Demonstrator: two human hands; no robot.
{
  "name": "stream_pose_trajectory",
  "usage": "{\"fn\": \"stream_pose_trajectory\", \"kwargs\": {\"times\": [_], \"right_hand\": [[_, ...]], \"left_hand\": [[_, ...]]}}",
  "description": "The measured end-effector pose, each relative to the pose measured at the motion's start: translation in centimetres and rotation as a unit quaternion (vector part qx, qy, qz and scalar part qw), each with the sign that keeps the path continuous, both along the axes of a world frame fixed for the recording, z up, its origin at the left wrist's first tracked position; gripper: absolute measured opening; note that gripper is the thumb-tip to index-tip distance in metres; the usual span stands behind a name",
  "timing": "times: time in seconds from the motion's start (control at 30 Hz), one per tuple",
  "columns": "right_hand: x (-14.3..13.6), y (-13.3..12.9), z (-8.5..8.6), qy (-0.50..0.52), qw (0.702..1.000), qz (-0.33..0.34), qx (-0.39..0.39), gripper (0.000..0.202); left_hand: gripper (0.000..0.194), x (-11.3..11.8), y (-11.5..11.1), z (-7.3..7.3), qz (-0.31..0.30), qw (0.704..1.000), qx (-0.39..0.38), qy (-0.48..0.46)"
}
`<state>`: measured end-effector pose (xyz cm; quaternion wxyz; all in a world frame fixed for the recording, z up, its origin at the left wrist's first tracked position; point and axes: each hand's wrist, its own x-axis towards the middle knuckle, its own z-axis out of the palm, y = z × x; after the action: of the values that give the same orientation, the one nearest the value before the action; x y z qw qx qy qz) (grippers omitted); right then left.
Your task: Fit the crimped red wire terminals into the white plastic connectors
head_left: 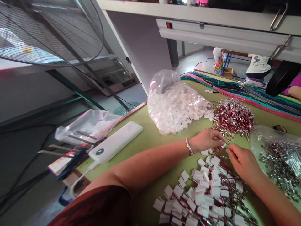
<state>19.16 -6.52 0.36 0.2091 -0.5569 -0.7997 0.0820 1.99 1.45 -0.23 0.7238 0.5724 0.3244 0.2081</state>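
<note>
My left hand (208, 140), with a bracelet at its wrist, pinches a small white plastic connector housing (223, 144). Close against it, the thumb and fingers of my right hand (241, 158) are pressed together on a thin wire, mostly hidden by the fingertips. Below both hands spreads a pile of white connectors with red and dark wires (204, 191). Just beyond them lies a heap of short red wires with shiny metal terminals (232, 117). A clear plastic bag of loose white housings (172, 108) lies open beyond my left forearm.
A white power bank (116, 142) with a cable lies at the table's left edge. On the right are a bag of metal terminals (282, 163) and a tape roll (279, 128). Long wire bundles (249, 94) run along the back. A fan (51, 31) stands left.
</note>
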Motion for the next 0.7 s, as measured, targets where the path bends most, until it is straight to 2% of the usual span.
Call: {"fn": "stream_pose_trajectory", "kwargs": {"times": [0.13,0.17,0.23,0.27,0.3,0.37,0.43,0.5,0.6,0.7], "right_hand": [[-0.2,0.1,-0.4,0.017,1.0,-0.009,0.008,0.025],[-0.2,0.1,-0.3,0.032,0.999,-0.014,0.005,0.025],[-0.4,-0.2,0.1,0.069,0.997,-0.022,-0.017,0.024],[-0.4,-0.4,0.4,0.086,0.995,-0.017,-0.04,0.024],[-0.5,-0.7,0.8,0.099,0.992,0.001,-0.072,0.025],[-0.4,-1.1,1.5,0.119,0.98,0.058,-0.146,0.026],[0.0,-1.2,1.8,0.145,0.968,0.08,-0.188,0.028],[1.0,-0.6,1.6,0.154,0.975,0.012,-0.162,0.029],[2.7,0.7,0.5,0.078,0.987,-0.128,-0.062,0.025],[3.6,1.5,-0.6,-0.031,0.985,-0.168,-0.037,0.019]], "left_hand": [[0.005,0.4,-0.2,-0.1,0.002,1.0,0.009,0.012],[0.007,0.3,0.0,0.2,-0.009,0.999,0.042,0.025],[0.012,-0.3,0.9,1.0,-0.017,0.982,0.171,0.072],[0.015,-0.8,1.5,1.5,0.0,0.96,0.259,0.111],[0.019,-1.5,2.3,1.9,0.041,0.922,0.348,0.164],[0.023,-3.1,4.0,2.2,0.154,0.82,0.456,0.309],[0.017,-4.5,5.5,1.8,0.155,0.739,0.5,0.425],[0.014,-5.3,6.6,1.0,0.131,0.699,0.518,0.475],[0.017,-5.6,7.3,-0.1,0.118,0.689,0.524,0.486],[0.018,-5.4,7.4,-0.4,0.119,0.698,0.521,0.477]]}}
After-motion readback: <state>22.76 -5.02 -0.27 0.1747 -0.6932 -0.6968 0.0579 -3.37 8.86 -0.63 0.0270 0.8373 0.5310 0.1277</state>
